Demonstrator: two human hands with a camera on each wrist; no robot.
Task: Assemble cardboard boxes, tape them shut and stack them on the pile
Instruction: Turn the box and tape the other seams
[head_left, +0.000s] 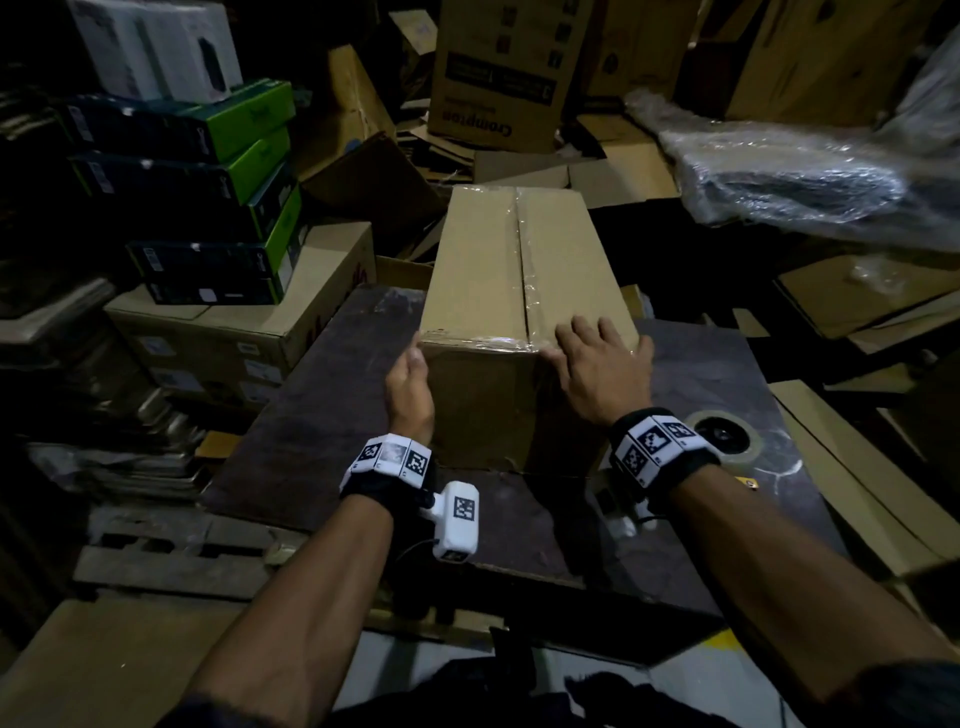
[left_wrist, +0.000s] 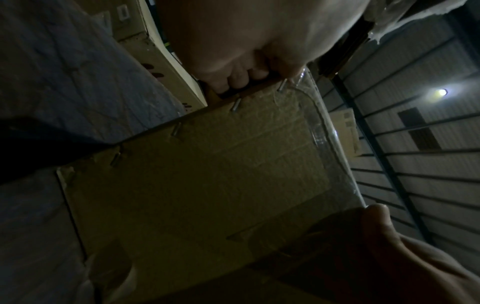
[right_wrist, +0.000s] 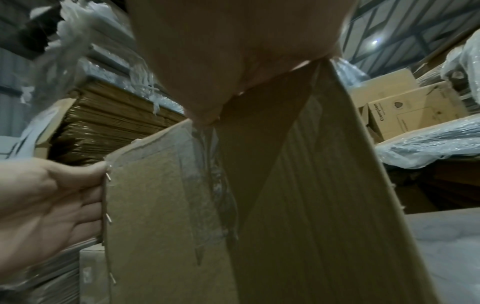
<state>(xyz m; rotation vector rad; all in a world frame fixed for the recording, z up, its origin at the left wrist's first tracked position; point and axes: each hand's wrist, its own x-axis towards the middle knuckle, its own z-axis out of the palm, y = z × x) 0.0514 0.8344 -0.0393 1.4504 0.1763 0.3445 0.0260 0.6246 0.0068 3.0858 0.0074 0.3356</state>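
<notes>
A plain brown cardboard box (head_left: 493, 270) lies lengthwise on the dark table (head_left: 311, 441), its top seam covered by clear tape (head_left: 522, 249). My left hand (head_left: 410, 379) is at the near left corner, fingers along the box's left side and thumb near the top edge. My right hand (head_left: 597, 364) lies flat on the top near the right corner, fingers spread. In the right wrist view the box (right_wrist: 155, 205) shows staples (right_wrist: 109, 218) down the edge beside my left hand (right_wrist: 52, 195). The left wrist view shows the box's near face (left_wrist: 207, 174) and left-hand fingers (left_wrist: 233, 82) at its stapled edge.
A roll of tape (head_left: 722, 434) lies on the table by my right wrist. Green and black boxes (head_left: 208, 197) are stacked at the left on a carton (head_left: 234, 332). A Crompton box (head_left: 498, 78) stands behind, a plastic-wrapped bundle (head_left: 805, 176) at right, flat cardboard (head_left: 852, 493) beside the table.
</notes>
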